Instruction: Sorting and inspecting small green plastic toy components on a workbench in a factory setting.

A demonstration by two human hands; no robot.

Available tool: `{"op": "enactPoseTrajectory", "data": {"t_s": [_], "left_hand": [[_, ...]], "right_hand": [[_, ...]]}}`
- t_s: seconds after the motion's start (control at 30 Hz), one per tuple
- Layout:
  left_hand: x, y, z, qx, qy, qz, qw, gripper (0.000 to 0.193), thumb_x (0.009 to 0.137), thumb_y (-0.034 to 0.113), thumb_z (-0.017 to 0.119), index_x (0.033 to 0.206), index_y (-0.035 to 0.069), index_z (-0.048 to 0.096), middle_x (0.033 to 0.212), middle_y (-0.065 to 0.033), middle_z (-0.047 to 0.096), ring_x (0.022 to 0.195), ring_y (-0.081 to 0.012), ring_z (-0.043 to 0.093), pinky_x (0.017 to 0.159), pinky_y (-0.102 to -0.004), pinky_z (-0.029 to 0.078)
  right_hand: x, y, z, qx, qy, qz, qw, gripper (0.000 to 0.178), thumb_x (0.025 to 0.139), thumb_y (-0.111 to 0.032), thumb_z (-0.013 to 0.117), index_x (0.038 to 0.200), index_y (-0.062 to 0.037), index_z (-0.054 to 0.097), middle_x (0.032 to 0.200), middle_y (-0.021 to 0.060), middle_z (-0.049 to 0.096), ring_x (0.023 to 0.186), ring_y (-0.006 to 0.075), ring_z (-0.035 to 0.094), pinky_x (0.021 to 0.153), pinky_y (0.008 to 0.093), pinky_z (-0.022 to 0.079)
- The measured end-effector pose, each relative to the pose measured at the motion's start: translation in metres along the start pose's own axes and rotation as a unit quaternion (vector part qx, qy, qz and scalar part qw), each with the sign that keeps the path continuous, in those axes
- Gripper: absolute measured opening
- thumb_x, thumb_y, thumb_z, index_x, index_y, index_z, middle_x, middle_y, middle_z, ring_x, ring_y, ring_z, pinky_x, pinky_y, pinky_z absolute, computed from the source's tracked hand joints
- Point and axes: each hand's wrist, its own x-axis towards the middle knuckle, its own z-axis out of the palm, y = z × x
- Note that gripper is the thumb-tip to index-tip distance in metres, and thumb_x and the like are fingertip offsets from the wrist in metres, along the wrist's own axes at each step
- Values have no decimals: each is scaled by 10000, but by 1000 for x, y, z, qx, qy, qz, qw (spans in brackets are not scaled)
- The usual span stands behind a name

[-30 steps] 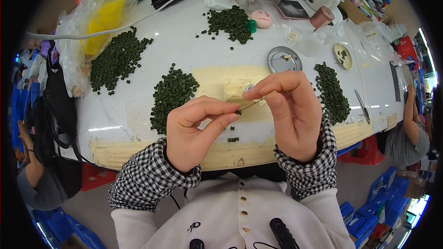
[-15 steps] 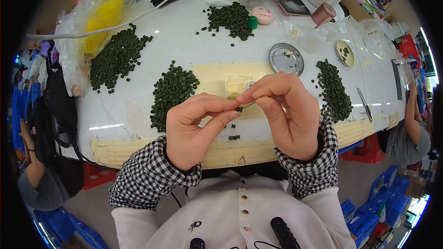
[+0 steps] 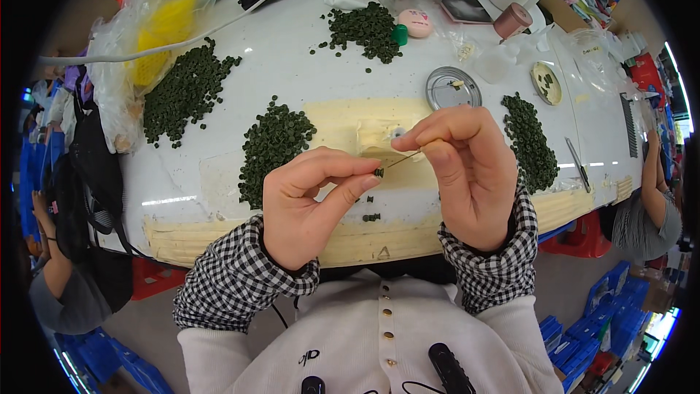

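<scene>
Reader: How are the two hands posed?

Author: Left hand (image 3: 297, 208): thumb and forefinger pinch a small dark green spool-shaped piece (image 3: 379, 173) at their tips. Right hand (image 3: 472, 182): thumb and forefinger pinch a thin needle-like rod (image 3: 405, 160), slanting down leftward toward that piece.

Reader: Do rod and piece meet?

Author: The rod's lower end lies at the piece or just beside it; whether it enters cannot be told.

Reader: And around the hands?

Author: Nearer the wearer, just below the left fingertips, two loose green bits (image 3: 372, 217). Beyond the left hand, a dark green heap (image 3: 277, 147); right of the right hand, a similar mound (image 3: 531, 142); beyond that hand, a round metal lid (image 3: 441, 87).

Reader: Which step is in hand?

Author: Apparently, fine work with the rod's end at the pinched piece. The next move seems to call for a steady left pinch and careful aim from the right.
</scene>
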Motion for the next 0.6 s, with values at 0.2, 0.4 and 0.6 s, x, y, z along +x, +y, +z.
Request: {"op": "enactPoseTrajectory", "data": {"t_s": [0.2,0.4,0.6], "left_hand": [[0,2,-2,1,-28,-8,1000,174,861,-85,651,1026,-37,685,966,-91,660,870,-125,611,772,-236,483],[0,4,-1,7,-27,-10,1000,168,861,-84,651,1020,-41,684,961,-92,658,865,-125,610,770,-237,483],[0,4,-1,4,-20,-6,1000,171,863,-81,653,1027,-42,680,956,-89,649,859,-124,609,768,-237,485]], "right_hand": [[1,-2,1,-6,-40,14,999,154,1010,-103,484,1027,48,513,959,123,608,919,168,642,857,284,494],[1,9,8,-4,99,-22,995,75,900,-24,643,933,17,590,850,98,625,719,206,639,655,287,521],[10,17,6,-259,74,-61,961,106,838,-38,679,910,-18,603,852,104,604,726,263,595,629,339,488]]}}
